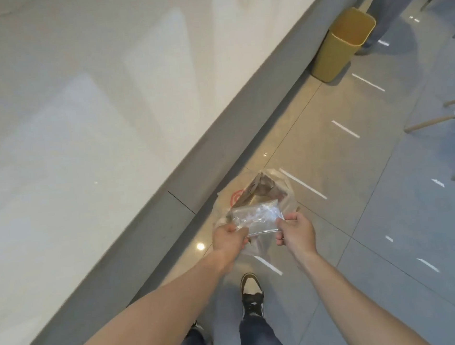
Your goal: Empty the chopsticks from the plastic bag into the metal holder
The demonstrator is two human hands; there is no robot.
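Note:
A clear plastic bag hangs over the tiled floor, held at its near edge by both hands. My left hand pinches the left side of that edge and my right hand pinches the right side. Behind the clear bag lies a larger translucent bag with a red mark and brown contents. Whether chopsticks are inside is too blurred to tell. No metal holder shows in view.
A long white counter with a grey side panel runs diagonally on the left. A yellow bin stands on the floor at the back right. Wooden chair legs reach in from the right edge. My shoes are below the hands.

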